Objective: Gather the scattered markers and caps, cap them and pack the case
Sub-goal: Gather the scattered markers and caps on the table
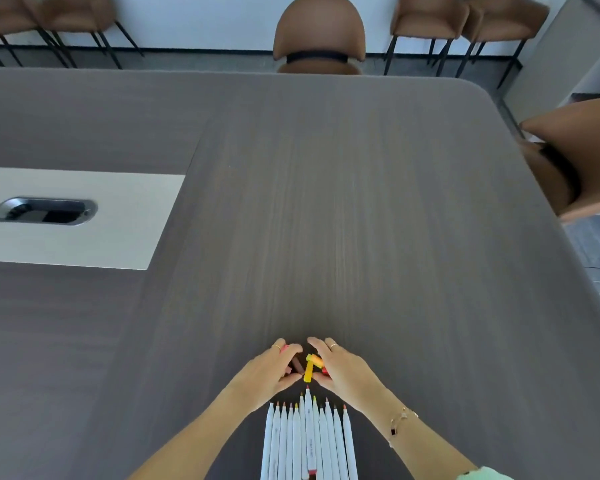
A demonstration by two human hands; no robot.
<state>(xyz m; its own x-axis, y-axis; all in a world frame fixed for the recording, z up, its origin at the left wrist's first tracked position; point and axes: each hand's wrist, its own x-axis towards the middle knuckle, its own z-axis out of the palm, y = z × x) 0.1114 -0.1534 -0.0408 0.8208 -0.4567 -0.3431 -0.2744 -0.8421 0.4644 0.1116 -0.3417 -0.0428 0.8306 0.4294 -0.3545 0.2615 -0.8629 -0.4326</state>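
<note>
Markers (pixel 309 441) lie nearest me, a tight row of white barrels side by side, uncapped, their coloured tips pointing away from me toward my hands. Just beyond those tips sits the little heap of caps (pixel 309 367): a yellow one in the middle, brown to its left, orange and red to its right, a pink one peeking out under my left fingers. My left hand (pixel 271 370) and my right hand (pixel 343 368) cup the heap from either side, fingers bent loosely around it and fingertips nearly meeting at the far side; whether either grip actually pinches a cap or only rests against the pile I cannot tell. There is a ring on each hand and a bracelet (pixel 400 422) on my right wrist.

Past my hands the surface (pixel 361 202) stretches out, dark grey-brown wood grain with a rounded far right corner. Off to the left a pale inset panel (pixel 118 220) holds a dark oval cable port (pixel 44 211). A brown chair (pixel 318 32) stands pushed in at the far edge, another at the right side (pixel 582 157), and more brown chairs (pixel 465 19) line the white wall behind.
</note>
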